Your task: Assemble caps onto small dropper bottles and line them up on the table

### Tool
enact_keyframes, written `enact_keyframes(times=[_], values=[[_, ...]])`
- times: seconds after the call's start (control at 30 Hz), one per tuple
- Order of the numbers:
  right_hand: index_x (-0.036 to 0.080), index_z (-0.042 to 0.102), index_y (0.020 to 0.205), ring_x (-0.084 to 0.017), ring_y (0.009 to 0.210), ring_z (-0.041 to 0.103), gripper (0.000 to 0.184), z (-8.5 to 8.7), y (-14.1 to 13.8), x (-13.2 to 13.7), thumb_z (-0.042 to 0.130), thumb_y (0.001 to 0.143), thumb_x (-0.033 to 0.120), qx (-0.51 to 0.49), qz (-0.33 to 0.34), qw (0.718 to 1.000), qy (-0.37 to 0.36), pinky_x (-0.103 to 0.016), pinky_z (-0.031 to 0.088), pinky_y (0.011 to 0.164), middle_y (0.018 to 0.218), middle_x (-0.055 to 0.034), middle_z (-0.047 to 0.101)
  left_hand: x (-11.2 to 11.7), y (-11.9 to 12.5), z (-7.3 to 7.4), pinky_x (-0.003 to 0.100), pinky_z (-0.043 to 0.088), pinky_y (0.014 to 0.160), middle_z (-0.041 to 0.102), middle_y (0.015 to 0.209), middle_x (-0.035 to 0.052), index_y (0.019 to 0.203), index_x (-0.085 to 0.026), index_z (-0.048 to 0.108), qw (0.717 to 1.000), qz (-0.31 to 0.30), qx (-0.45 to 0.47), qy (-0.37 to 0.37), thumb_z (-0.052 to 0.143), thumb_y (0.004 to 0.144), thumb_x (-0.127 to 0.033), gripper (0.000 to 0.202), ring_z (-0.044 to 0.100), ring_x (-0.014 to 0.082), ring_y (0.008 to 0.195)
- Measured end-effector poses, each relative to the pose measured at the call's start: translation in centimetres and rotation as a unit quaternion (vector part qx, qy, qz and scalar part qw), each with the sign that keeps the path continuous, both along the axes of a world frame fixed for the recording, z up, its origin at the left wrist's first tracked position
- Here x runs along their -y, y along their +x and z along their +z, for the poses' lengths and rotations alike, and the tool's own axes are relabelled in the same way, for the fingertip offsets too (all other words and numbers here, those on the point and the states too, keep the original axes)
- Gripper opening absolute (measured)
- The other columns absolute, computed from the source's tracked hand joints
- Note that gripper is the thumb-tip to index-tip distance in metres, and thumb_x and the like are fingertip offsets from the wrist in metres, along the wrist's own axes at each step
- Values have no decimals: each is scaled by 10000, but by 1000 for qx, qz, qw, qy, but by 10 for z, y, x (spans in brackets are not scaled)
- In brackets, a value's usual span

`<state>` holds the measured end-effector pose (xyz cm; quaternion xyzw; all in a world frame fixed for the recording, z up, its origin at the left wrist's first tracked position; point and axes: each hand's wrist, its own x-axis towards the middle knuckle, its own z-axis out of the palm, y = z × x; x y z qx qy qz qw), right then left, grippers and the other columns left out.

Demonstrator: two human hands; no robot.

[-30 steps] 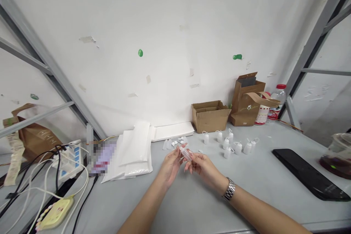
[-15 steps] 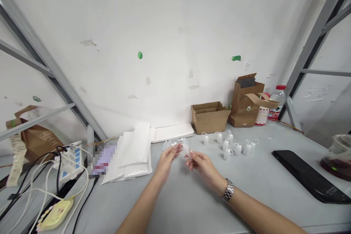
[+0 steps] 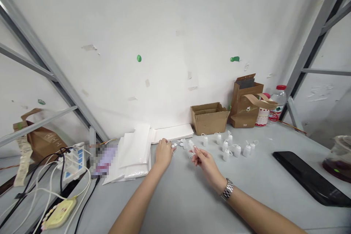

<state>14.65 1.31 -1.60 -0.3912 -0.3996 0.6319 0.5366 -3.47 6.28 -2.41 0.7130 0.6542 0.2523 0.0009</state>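
My right hand (image 3: 203,159), with a metal watch on the wrist, pinches a small clear plastic bottle (image 3: 191,147) upright above the grey table (image 3: 255,179). My left hand (image 3: 163,152) reaches forward with curled fingers onto a small heap of clear bottles and white caps (image 3: 179,142) near the wall; what its fingertips hold is hidden. To the right stand several small white capped bottles (image 3: 229,146) with looped tethers.
White padded bags (image 3: 135,151) lie left of my hands. An open cardboard box (image 3: 210,117), a brown paper bag (image 3: 246,106) and a water bottle (image 3: 276,104) stand at the wall. A black flat device (image 3: 309,179) lies right. Power strips and cables (image 3: 63,175) crowd the left edge.
My left hand let go of the clear bottle and moved forward to the heap of small parts. My right hand kept the bottle and shifted slightly forward.
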Motion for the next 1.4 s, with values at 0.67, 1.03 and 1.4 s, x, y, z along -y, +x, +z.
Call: enact_keyframes(times=[0.67,1.03,1.4], values=[[179,590,879,-158,606,505,350,-5,3,-3,625,677,462,215,-41,966,139,-280,394,591,601,14,549,36,4,8,318,486,747,690,858,96,838,-146,627,861,-82,493,-91,636,640,-244,221,644,204,809],[198,624,820,-166,617,499,250,0,1,6,622,690,411,300,-22,938,173,-288,400,611,687,-21,601,47,13,20,355,463,805,697,818,70,782,-167,678,810,-90,564,-133,716,529,-219,261,625,218,825],[235,626,891,-193,689,530,204,-5,3,7,572,754,377,356,-41,893,273,-351,402,723,815,-45,640,55,20,15,364,412,913,682,926,96,807,-134,693,681,-72,706,-181,745,556,-339,328,607,198,892]])
